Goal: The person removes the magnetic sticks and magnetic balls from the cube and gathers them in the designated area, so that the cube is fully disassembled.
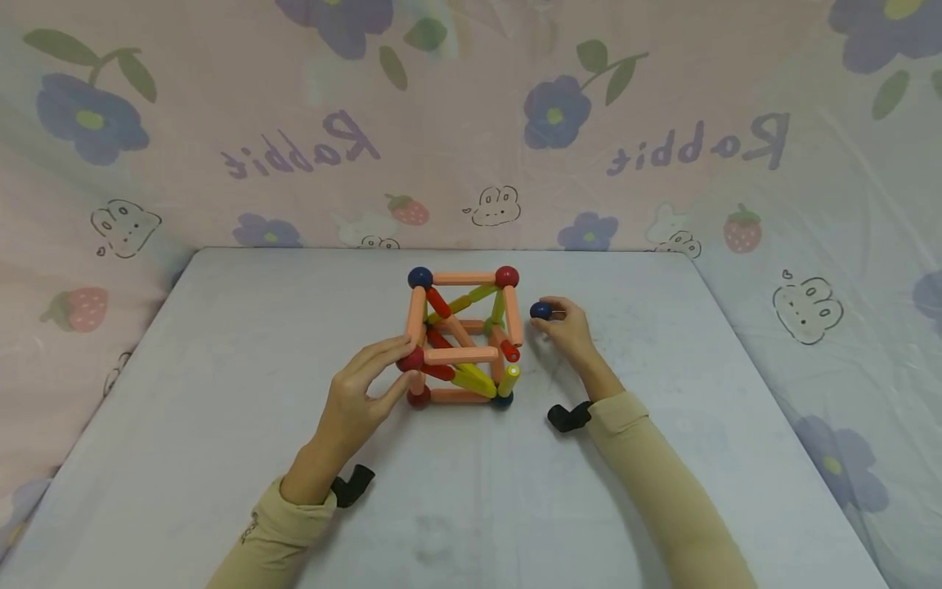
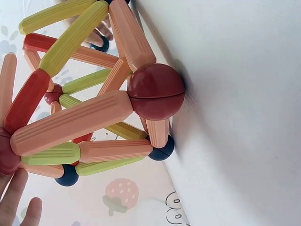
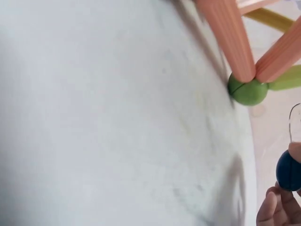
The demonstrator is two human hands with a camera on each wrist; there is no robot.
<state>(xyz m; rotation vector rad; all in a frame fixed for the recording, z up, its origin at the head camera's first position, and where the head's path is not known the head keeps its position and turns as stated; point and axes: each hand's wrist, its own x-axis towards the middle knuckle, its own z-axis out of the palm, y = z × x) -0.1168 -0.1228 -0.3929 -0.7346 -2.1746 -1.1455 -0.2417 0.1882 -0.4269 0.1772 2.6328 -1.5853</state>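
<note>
A cube-like frame of sticks and balls stands on the table, its peach rod (image 1: 462,355) running along the upper front edge. My left hand (image 1: 356,398) pinches the red ball (image 1: 410,358) at the frame's upper front left corner. At the upper front right, no ball joins the peach rod, a red-tipped stick (image 1: 510,352) and an upright yellow stick (image 1: 512,378). Just right of the frame, my right hand (image 1: 571,329) holds a dark blue ball (image 1: 540,311) between thumb and fingers, apart from the frame. The right wrist view shows this blue ball (image 3: 289,171) at its edge.
The white table (image 1: 184,368) reaches back to a patterned cloth (image 1: 471,106) with flowers and rabbits. Black wrist pieces are on both arms, the left (image 1: 353,486) and the right (image 1: 569,417). A green ball (image 3: 248,90) marks a lower frame corner on the table.
</note>
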